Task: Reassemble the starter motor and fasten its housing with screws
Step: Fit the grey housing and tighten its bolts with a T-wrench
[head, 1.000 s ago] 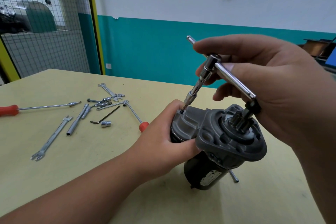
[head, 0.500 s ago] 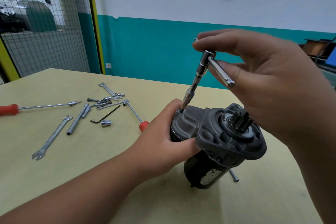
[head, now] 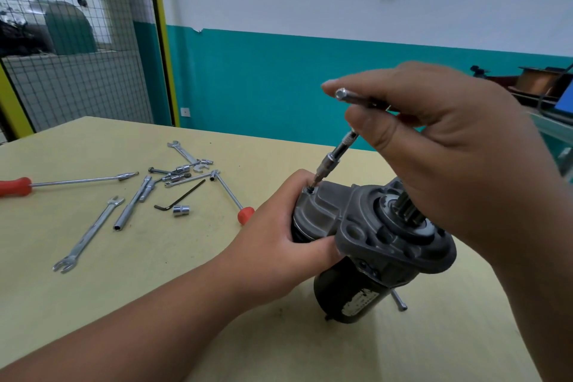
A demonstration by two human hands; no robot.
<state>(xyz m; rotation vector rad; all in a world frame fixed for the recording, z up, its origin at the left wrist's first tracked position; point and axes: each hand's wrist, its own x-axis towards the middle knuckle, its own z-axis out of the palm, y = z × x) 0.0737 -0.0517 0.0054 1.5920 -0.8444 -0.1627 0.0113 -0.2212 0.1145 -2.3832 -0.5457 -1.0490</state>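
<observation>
Steel driver (head: 336,155), one, pinched in right hand (head: 449,149); left hand (head: 279,242) grips the one starter motor (head: 387,236).

The left grip (head: 279,242) is wrapped round the starter motor (head: 393,242), forearm stretched from near left; the right grip (head: 449,149) is held above, pinched on the driver (head: 333,161).

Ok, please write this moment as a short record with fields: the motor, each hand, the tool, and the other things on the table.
motor: motor stands on the table, gear end up
left hand: left hand grips the motor's side
right hand: right hand holds the driver by its cross handle
tool tip: at a screw on the housing's upper edge
table, left part: wrench, hex key, socket, red-handled screwdriver, other small tools
</observation>
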